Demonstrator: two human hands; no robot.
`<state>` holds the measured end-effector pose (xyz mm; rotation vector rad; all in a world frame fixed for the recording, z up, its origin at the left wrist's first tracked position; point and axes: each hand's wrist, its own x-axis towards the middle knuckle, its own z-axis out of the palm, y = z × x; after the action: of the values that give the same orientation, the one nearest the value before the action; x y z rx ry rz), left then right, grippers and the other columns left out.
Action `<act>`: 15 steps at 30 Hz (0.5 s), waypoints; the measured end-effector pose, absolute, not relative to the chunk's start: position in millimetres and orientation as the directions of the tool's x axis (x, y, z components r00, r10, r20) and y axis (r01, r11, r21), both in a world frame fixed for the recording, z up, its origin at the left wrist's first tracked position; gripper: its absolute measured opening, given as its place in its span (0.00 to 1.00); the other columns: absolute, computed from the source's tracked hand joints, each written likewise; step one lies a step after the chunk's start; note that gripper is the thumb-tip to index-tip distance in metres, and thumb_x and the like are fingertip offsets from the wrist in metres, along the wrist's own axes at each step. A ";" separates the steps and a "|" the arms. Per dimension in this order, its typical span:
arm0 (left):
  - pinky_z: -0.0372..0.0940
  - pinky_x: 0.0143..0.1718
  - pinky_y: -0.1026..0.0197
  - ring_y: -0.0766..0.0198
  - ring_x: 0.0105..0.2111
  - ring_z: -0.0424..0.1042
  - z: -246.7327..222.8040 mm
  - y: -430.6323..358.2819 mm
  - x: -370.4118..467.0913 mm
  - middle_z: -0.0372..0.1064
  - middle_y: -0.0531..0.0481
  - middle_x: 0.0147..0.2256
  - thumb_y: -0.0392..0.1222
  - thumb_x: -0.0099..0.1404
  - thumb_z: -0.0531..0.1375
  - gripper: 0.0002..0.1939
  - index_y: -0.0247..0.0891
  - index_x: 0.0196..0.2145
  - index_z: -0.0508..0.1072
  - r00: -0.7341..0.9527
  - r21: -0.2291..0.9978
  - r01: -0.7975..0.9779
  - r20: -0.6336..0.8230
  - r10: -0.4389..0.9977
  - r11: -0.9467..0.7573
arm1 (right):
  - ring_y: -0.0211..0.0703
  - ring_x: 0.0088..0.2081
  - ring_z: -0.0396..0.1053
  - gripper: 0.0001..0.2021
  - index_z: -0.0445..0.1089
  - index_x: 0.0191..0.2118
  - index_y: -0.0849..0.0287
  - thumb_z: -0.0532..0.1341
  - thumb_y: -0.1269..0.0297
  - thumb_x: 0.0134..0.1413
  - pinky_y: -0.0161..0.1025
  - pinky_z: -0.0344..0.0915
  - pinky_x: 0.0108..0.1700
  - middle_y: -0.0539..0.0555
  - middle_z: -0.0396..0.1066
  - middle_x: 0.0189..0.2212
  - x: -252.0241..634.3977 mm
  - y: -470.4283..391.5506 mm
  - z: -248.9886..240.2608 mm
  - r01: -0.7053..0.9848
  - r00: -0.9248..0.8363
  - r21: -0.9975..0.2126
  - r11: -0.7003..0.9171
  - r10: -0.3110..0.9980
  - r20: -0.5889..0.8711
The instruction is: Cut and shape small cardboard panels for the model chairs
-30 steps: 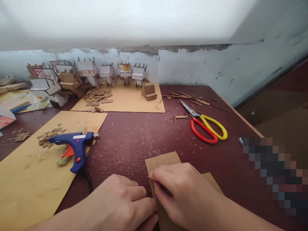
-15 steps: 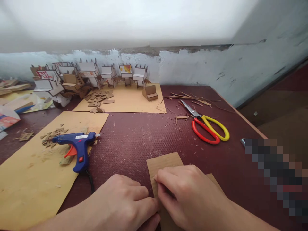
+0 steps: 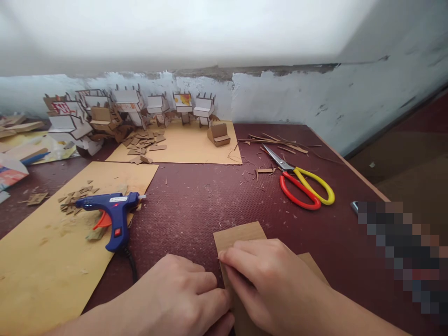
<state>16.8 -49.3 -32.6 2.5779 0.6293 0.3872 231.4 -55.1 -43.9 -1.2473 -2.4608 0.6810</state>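
A brown cardboard piece [image 3: 241,235] lies on the table in front of me, largely covered by my hands. My right hand [image 3: 269,280] rests over it, its thumb and index finger pinched together at the left edge. A tiny light bit shows at those fingertips, too small to make out. Lower down, my left hand [image 3: 189,294] has its fingers curled against the same edge; its fingertips are partly hidden. Another cardboard piece [image 3: 313,267] sticks out from behind my right hand.
A blue glue gun [image 3: 119,212] lies at left on a yellow sheet [image 3: 45,261]. Red-and-yellow scissors [image 3: 297,182] and thin cardboard strips [image 3: 276,140] lie at right. Several small cardboard models [image 3: 203,107] stand by the wall, near a pile of cut pieces [image 3: 145,142].
The pinched fingertips of my right hand have shifted slightly left, to the cardboard's edge. My left hand is almost unmoved.
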 end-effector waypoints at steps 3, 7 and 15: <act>0.63 0.25 0.63 0.67 0.22 0.71 -32.1 -48.4 17.6 0.73 0.54 0.25 0.37 0.74 0.57 0.13 0.38 0.30 0.74 0.858 0.487 0.367 0.151 0.490 -0.792 | 0.43 0.27 0.71 0.10 0.72 0.31 0.57 0.56 0.76 0.60 0.42 0.54 0.28 0.51 0.74 0.27 228.9 -59.2 -44.6 0.675 -0.584 -0.489 0.553 0.805 0.105; 0.63 0.25 0.62 0.67 0.22 0.71 -31.9 -47.5 17.6 0.73 0.55 0.26 0.38 0.75 0.58 0.12 0.38 0.31 0.74 0.858 0.472 0.375 0.149 0.491 -0.798 | 0.43 0.25 0.69 0.12 0.70 0.29 0.56 0.55 0.77 0.58 0.41 0.56 0.28 0.50 0.72 0.25 235.1 -64.0 -40.8 0.682 -0.579 -0.448 0.578 0.801 0.152; 0.61 0.24 0.61 0.67 0.22 0.70 -37.3 -47.5 13.2 0.72 0.56 0.24 0.40 0.75 0.57 0.11 0.39 0.35 0.75 0.870 0.394 0.353 0.194 0.453 -0.849 | 0.37 0.23 0.68 0.10 0.72 0.32 0.56 0.57 0.76 0.61 0.36 0.60 0.28 0.46 0.70 0.22 262.9 -49.3 -15.4 0.709 -0.420 -0.521 0.476 0.878 0.231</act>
<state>13.2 -47.5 -37.3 2.6939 0.6001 0.4001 262.9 -49.3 -15.4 -1.3155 -2.2535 0.4773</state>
